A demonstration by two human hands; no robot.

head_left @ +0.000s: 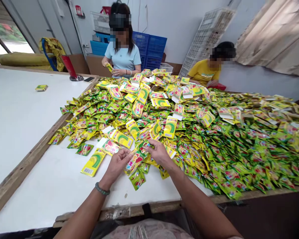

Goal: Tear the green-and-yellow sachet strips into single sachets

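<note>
Sachets [214, 142], green and yellow, lie heaped over most of the white surface [52, 199], with flat yellow cartons [169, 127] scattered on top of the heap. At its near edge the left hand [118, 163], a beaded bracelet [102, 190] on its wrist, is curled palm-up and grips a small bunch of sachets [134, 161]. The right hand [159, 152] is just beside it, back to the camera, its fingertips [147, 143] touching the top of that bunch; I cannot tell whether they pinch it. 1 yellow carton [93, 162] lies alone just left of the left hand. Across the heap 2 people work: 1 in a light blue shirt [123, 58], 1 in a yellow shirt [203, 71]. Blue crates [151, 49] stand against the wall behind them.
</note>
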